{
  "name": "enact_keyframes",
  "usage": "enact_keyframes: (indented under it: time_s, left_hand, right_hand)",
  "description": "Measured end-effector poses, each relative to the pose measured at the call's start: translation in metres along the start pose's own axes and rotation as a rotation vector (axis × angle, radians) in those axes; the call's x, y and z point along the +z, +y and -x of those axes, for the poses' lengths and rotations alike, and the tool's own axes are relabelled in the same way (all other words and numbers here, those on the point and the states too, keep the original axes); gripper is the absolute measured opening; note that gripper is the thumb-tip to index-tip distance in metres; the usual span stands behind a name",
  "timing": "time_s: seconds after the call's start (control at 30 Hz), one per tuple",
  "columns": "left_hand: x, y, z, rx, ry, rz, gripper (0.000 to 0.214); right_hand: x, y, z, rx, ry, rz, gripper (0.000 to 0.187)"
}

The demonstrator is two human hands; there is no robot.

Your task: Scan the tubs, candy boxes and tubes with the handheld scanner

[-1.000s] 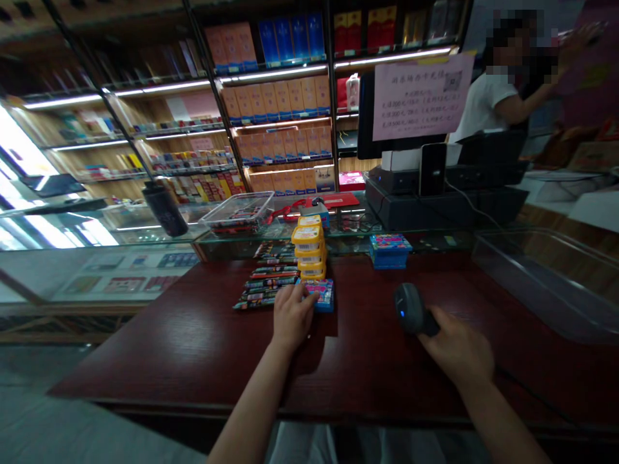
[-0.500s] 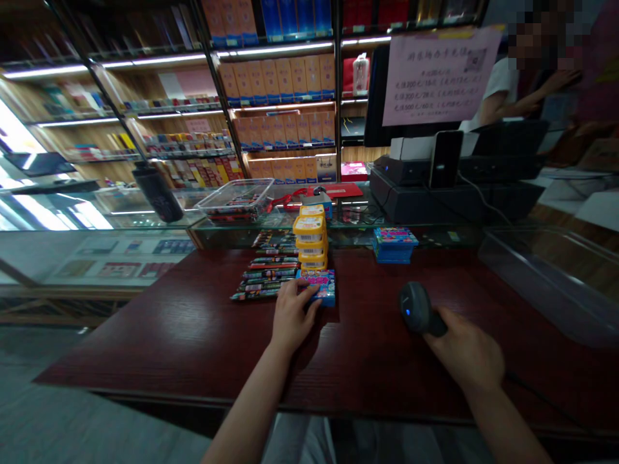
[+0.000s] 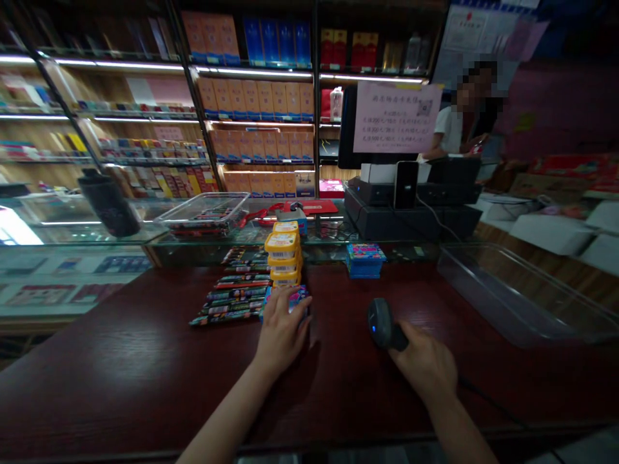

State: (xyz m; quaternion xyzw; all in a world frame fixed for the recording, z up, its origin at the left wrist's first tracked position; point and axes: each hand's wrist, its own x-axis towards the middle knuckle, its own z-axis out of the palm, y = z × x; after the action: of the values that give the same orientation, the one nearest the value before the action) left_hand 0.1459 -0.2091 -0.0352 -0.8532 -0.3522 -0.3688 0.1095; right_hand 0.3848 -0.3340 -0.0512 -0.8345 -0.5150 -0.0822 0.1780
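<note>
My left hand (image 3: pixel 282 328) rests over a blue packet (image 3: pixel 300 294) with pink lettering, its fingers apart and covering much of it. The packet lies at the near end of a row of stacked yellow tubs (image 3: pixel 285 263). Several thin, dark printed sticks (image 3: pixel 235 301) lie side by side just left of the tubs. In my right hand (image 3: pixel 428 361) is a black barcode scanner (image 3: pixel 382 324), gripped by its handle above the table. Its head shows a small blue light and its cable trails right. A stack of blue packets (image 3: pixel 365 260) stands beyond the scanner.
On the dark red table (image 3: pixel 145 380), a clear plastic bin (image 3: pixel 512 303) stands at right. Behind are a glass counter with a clear tray (image 3: pixel 203 216), a black bottle (image 3: pixel 109 203), a monitor with a paper sign (image 3: pixel 396 119) and a phone (image 3: pixel 405 183). Another person (image 3: pixel 464 116) stands back right.
The view has turned right and tilted up, so everything sits further left in the picture. My left hand now covers more of the blue packet. The scanner stays in my right hand.
</note>
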Motion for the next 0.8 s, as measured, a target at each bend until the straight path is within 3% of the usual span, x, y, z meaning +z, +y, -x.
enact_keyframes:
  time_s: [0.13, 0.27, 0.5, 0.63, 0.73, 0.8]
  left_hand:
    - [0.023, 0.026, -0.035, 0.083, -0.115, 0.127, 0.033]
    - [0.062, 0.047, -0.082, 0.145, -0.236, 0.211, 0.033]
    - [0.123, 0.065, -0.149, 0.122, -0.245, 0.046, 0.032]
    - [0.136, 0.067, -0.163, 0.106, -0.245, -0.055, 0.026]
    - [0.136, 0.067, -0.167, 0.190, -0.273, -0.085, 0.014]
    - [0.131, 0.065, -0.168, 0.249, -0.307, -0.064, 0.019]
  right_hand:
    - [0.002, 0.001, -0.001, 0.016, -0.021, -0.017, 0.021]
    - [0.005, 0.004, -0.002, -0.012, -0.016, -0.028, 0.018]
    - [0.004, 0.006, -0.006, -0.004, -0.024, -0.025, 0.013]
    - [0.002, 0.006, -0.008, 0.007, -0.032, -0.031, 0.012]
    - [0.003, 0.006, -0.008, 0.002, -0.021, -0.030, 0.012]
    - [0.005, 0.007, -0.007, -0.005, -0.006, -0.024, 0.013]
